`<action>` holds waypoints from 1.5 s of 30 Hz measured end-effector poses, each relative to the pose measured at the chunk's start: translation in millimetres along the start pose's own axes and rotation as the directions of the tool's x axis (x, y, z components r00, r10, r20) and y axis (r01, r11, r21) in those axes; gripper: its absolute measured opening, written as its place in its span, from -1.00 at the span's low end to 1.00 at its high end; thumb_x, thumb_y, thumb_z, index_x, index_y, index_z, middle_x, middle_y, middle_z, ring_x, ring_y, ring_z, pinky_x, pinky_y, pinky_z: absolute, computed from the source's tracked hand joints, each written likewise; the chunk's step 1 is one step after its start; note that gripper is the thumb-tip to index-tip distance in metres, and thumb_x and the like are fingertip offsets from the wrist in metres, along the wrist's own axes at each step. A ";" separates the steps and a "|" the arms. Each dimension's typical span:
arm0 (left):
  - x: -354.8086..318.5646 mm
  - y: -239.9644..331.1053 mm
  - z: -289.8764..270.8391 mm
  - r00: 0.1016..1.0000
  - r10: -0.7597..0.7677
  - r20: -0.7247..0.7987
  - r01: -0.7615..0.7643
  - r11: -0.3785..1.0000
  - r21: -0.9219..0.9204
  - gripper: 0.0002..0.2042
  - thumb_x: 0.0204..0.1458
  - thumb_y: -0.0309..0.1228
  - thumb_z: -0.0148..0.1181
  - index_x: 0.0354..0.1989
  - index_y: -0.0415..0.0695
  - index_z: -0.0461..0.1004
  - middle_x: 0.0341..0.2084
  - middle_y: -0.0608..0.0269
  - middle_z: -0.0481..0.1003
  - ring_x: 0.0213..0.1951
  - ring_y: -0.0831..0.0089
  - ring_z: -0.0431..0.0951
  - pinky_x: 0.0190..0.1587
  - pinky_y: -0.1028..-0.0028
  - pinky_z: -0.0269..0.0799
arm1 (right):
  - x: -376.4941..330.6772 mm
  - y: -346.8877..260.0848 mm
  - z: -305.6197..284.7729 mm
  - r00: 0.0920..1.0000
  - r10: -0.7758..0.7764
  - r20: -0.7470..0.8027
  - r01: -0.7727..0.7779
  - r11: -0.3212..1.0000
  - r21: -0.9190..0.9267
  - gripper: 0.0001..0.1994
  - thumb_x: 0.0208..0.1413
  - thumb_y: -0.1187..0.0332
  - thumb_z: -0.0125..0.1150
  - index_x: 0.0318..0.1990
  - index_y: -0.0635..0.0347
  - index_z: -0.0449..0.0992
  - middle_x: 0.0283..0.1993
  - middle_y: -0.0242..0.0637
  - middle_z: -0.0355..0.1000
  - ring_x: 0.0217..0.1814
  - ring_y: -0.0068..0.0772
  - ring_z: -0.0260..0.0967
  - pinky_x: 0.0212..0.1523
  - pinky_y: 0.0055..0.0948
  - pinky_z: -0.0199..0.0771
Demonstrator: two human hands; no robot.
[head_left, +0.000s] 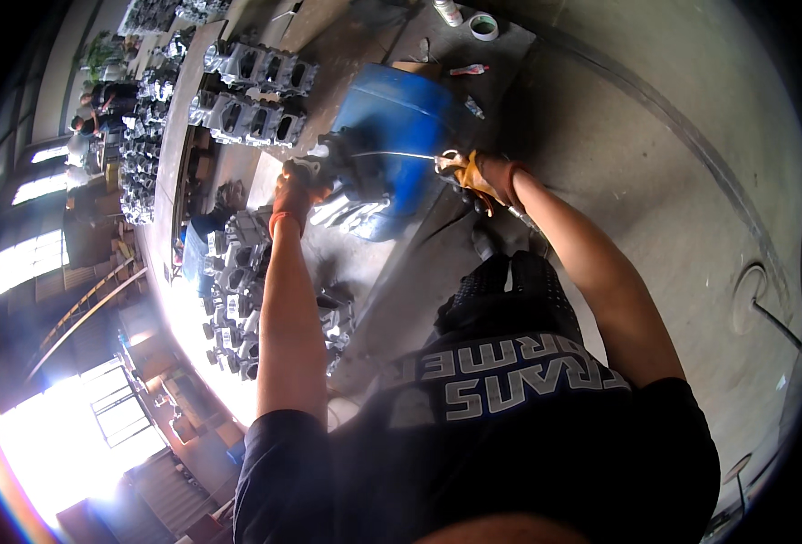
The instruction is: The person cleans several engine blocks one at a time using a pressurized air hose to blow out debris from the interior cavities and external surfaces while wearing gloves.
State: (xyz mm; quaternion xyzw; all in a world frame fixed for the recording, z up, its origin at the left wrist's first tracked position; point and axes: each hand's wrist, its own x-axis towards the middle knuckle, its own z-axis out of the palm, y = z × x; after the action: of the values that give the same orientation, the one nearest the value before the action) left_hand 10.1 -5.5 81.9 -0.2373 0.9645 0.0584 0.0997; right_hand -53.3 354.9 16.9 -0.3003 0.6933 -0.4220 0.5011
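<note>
My left hand (pixel 299 192), in an orange work glove, is closed on the edge of a grey metal casting (pixel 357 172). The casting stands against a curved blue plastic piece (pixel 399 104) on the workbench. In a yellow and orange glove, my right hand (pixel 481 179) is wrapped round a hand tool whose body the fingers mostly hide. From this tool a long thin metal rod (pixel 396 153) reaches left to the casting. Whether its tip touches the metal or enters an opening, I cannot tell. A hose-like line runs down from the right hand.
Rows of grey castings (pixel 260 68) stand on a bench to the left, with more castings (pixel 236 299) nearer me. A tape roll (pixel 483 27), a bottle (pixel 447 12) and a red and white tube (pixel 469 70) lie at the far bench end. People (pixel 102 104) stand far left.
</note>
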 end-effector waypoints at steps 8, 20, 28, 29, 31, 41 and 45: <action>31.7 -36.3 30.8 0.998 0.040 0.047 -0.037 0.998 -0.051 -0.29 -0.35 -0.21 0.43 0.01 -0.12 0.19 -0.06 -0.03 0.35 -0.05 0.20 0.44 0.00 0.35 0.37 | -52.8 20.5 14.3 0.962 0.175 -0.208 0.000 0.765 0.644 -0.77 0.20 0.17 0.02 -0.22 0.08 0.52 -0.46 -0.41 0.42 -0.53 -0.59 0.33 -0.53 -0.49 0.34; 10.3 -18.2 10.8 0.999 -0.014 0.040 0.015 0.999 -0.047 -0.25 -0.35 -0.22 0.43 0.06 -0.13 0.18 -0.02 -0.12 0.34 0.02 0.05 0.42 0.04 0.29 0.39 | -76.5 -13.2 32.9 0.973 0.188 -0.137 -0.046 0.731 0.681 -0.75 0.09 0.26 0.18 -0.12 0.16 0.51 -0.49 -0.37 0.42 -0.50 -0.47 0.38 -0.55 -0.39 0.32; 7.6 -9.1 4.6 0.999 -0.027 0.031 0.026 0.999 0.042 -0.14 -0.41 -0.10 0.45 0.11 -0.16 0.14 0.02 -0.13 0.32 0.06 0.03 0.39 0.05 0.27 0.39 | -55.6 -11.0 45.3 0.950 0.258 -0.175 -0.117 0.816 0.566 -0.72 0.16 0.06 0.09 -0.13 -0.02 0.50 -0.52 -0.60 0.28 -0.60 -0.74 0.18 -0.63 -0.65 0.15; 8.8 -12.3 5.0 0.999 -0.041 0.033 0.039 0.998 0.043 -0.13 -0.42 -0.10 0.45 0.11 -0.16 0.14 0.02 -0.13 0.32 0.06 0.03 0.39 0.05 0.26 0.38 | -56.5 -7.0 44.9 0.949 0.253 -0.186 -0.099 0.803 0.588 -0.73 0.16 0.07 0.09 -0.13 0.00 0.50 -0.51 -0.60 0.29 -0.60 -0.74 0.18 -0.63 -0.65 0.15; 7.5 -8.8 6.4 0.999 -0.044 0.029 0.043 0.998 0.038 -0.11 -0.43 -0.08 0.46 0.12 -0.15 0.13 0.02 -0.13 0.32 0.06 0.02 0.38 0.06 0.25 0.37 | -65.4 13.7 40.3 0.942 0.255 -0.217 -0.064 0.773 0.631 -0.74 0.16 0.10 0.09 -0.14 0.04 0.50 -0.50 -0.59 0.29 -0.60 -0.74 0.19 -0.63 -0.66 0.17; 25.1 -37.6 12.2 0.971 0.215 0.101 -0.162 0.910 -0.381 -0.29 -0.27 -0.20 0.42 0.08 -0.19 0.26 -0.14 -0.01 0.46 -0.08 0.23 0.49 -0.04 0.38 0.40 | -84.8 11.6 48.9 0.933 0.359 -0.037 -0.137 0.446 0.884 -0.76 0.17 0.19 0.10 -0.06 -0.01 0.49 -0.34 -0.38 0.43 -0.45 -0.58 0.31 -0.51 -0.50 0.30; 32.1 -75.3 2.6 0.993 0.002 0.120 0.079 0.747 -0.660 -0.36 -0.08 -0.28 0.33 0.20 -0.18 0.26 -0.17 0.13 0.53 -0.13 0.38 0.51 -0.10 0.46 0.40 | -87.5 -7.6 45.6 0.932 0.169 -0.320 0.041 0.829 0.557 -0.73 0.15 0.16 0.12 -0.04 -0.02 0.47 -0.27 -0.33 0.44 -0.31 -0.53 0.37 -0.33 -0.46 0.37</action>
State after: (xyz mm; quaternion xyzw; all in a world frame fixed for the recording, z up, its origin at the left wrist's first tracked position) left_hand 18.0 -85.7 67.4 -0.2734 0.8685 0.4083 0.0646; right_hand 17.7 411.9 55.8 -0.0367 0.6295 -0.6347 0.4468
